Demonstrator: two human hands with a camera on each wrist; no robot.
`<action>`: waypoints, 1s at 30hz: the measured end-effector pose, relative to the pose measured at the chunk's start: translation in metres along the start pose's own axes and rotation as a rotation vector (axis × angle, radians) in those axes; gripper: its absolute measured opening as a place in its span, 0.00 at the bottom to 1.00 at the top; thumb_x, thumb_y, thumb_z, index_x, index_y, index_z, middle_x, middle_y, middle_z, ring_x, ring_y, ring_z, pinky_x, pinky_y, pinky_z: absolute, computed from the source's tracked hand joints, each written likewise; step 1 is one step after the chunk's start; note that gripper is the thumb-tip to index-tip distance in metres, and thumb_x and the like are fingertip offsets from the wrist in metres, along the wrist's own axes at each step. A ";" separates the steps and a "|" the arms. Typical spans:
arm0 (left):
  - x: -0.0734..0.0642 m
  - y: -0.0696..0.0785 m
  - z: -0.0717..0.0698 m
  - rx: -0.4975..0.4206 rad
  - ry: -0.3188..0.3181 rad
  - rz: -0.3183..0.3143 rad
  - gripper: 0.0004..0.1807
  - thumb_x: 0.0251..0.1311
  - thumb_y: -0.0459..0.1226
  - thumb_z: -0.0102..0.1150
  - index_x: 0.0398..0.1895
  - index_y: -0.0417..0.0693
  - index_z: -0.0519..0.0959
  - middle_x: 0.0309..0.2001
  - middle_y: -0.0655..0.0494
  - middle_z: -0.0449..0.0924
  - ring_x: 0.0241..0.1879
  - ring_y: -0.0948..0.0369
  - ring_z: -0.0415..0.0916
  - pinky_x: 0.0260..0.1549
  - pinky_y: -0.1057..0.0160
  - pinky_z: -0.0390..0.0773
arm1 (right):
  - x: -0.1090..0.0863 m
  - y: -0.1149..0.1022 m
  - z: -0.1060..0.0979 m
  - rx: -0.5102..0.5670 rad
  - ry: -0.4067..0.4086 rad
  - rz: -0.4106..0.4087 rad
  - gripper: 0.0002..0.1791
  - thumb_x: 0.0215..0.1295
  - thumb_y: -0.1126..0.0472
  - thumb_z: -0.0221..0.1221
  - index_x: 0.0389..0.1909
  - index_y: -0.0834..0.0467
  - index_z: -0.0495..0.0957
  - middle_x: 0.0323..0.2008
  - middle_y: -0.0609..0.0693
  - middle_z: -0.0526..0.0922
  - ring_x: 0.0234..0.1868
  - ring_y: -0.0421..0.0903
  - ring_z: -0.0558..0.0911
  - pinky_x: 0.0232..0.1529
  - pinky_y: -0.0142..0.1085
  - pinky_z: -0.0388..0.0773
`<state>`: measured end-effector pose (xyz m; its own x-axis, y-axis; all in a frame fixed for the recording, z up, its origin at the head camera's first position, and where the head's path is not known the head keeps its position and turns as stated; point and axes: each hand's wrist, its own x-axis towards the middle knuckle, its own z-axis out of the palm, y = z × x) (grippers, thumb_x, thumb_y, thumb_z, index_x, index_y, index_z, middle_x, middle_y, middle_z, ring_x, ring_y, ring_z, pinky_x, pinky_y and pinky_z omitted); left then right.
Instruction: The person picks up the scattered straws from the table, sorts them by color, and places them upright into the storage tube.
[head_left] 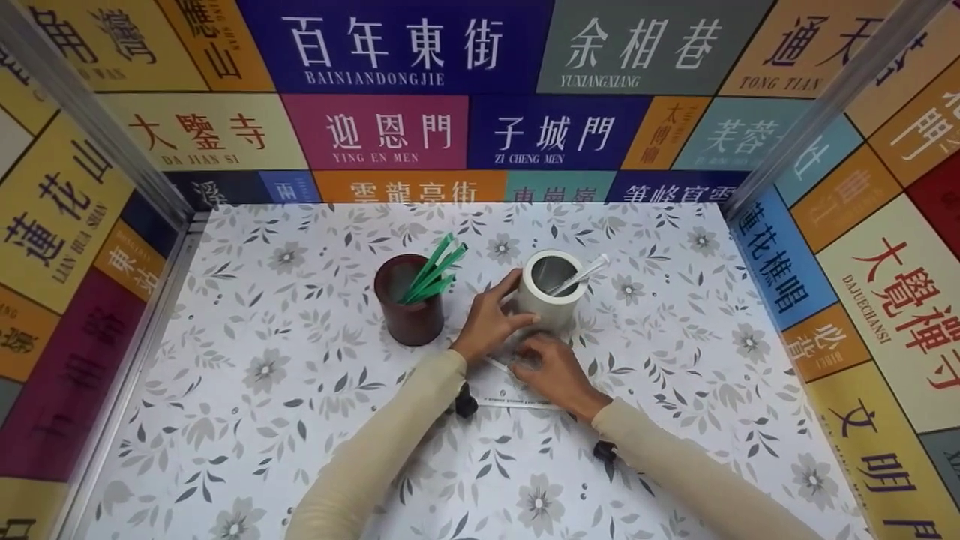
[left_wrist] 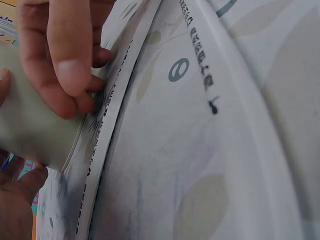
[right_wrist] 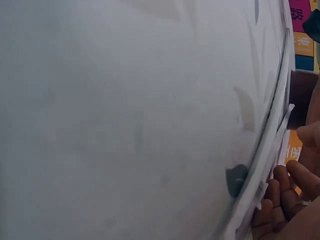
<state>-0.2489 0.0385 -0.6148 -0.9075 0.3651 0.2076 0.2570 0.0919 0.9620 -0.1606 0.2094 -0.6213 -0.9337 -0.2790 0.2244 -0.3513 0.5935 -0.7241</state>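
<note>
My left hand [head_left: 491,319] holds the side of a pale off-white pen cup [head_left: 551,300], thumb in front and fingers behind. A clear, whitish straw [head_left: 585,274] leans in that cup. Just in front of it, my right hand [head_left: 551,371] has curled fingers at a thin white paper-wrapped straw [head_left: 496,364] low over the table. In the left wrist view the right fingertips sit against this printed straw [left_wrist: 105,135]; their exact contact is partly hidden. A second wrapped straw [head_left: 517,403] with black print lies nearer me, partly under my right wrist.
A dark brown cup [head_left: 411,319] with several green straws [head_left: 435,274] stands left of my left hand. White floral cloth [head_left: 262,420] covers the table. Colourful printed panels [head_left: 375,131] rise behind and at both sides, with metal posts in the corners.
</note>
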 end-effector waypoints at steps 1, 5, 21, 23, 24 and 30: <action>0.000 0.001 0.000 0.004 0.000 0.002 0.50 0.61 0.34 0.83 0.85 0.50 0.68 0.80 0.52 0.72 0.79 0.57 0.69 0.75 0.57 0.74 | 0.001 -0.001 0.001 -0.018 -0.015 0.001 0.07 0.61 0.67 0.75 0.39 0.62 0.89 0.41 0.54 0.87 0.45 0.52 0.84 0.50 0.48 0.83; 0.000 0.001 0.001 0.018 0.002 0.004 0.50 0.61 0.34 0.84 0.85 0.49 0.68 0.79 0.51 0.73 0.79 0.56 0.69 0.75 0.56 0.74 | 0.002 -0.005 0.002 -0.095 -0.067 0.006 0.08 0.62 0.65 0.74 0.41 0.61 0.89 0.41 0.54 0.86 0.45 0.52 0.83 0.50 0.49 0.83; 0.001 0.000 0.001 0.006 0.007 -0.011 0.50 0.60 0.34 0.84 0.85 0.50 0.69 0.79 0.53 0.73 0.79 0.57 0.70 0.76 0.54 0.74 | -0.002 -0.011 -0.011 -0.334 -0.143 -0.122 0.04 0.61 0.71 0.70 0.31 0.59 0.87 0.38 0.53 0.85 0.46 0.55 0.83 0.47 0.51 0.83; 0.001 -0.001 0.001 0.007 0.010 -0.010 0.50 0.60 0.34 0.84 0.85 0.50 0.69 0.79 0.52 0.74 0.78 0.57 0.70 0.75 0.53 0.74 | -0.004 -0.011 -0.017 -0.347 -0.167 -0.140 0.05 0.61 0.72 0.69 0.31 0.59 0.86 0.36 0.52 0.85 0.44 0.55 0.83 0.45 0.50 0.83; 0.001 -0.002 0.001 0.006 0.011 -0.010 0.50 0.60 0.34 0.84 0.85 0.50 0.70 0.79 0.52 0.74 0.78 0.56 0.70 0.75 0.52 0.74 | -0.005 -0.010 -0.020 -0.360 -0.181 -0.150 0.05 0.62 0.72 0.69 0.32 0.59 0.86 0.35 0.52 0.84 0.42 0.54 0.82 0.43 0.50 0.82; 0.001 -0.001 0.000 0.029 0.009 -0.012 0.50 0.60 0.35 0.84 0.85 0.51 0.69 0.79 0.52 0.73 0.79 0.56 0.70 0.76 0.52 0.74 | -0.018 -0.008 -0.042 -0.475 -0.228 -0.233 0.05 0.65 0.70 0.71 0.34 0.59 0.85 0.31 0.52 0.82 0.35 0.54 0.79 0.37 0.50 0.80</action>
<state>-0.2495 0.0390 -0.6156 -0.9134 0.3557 0.1979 0.2555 0.1226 0.9590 -0.1443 0.2414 -0.5925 -0.8081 -0.5672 0.1588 -0.5874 0.7563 -0.2880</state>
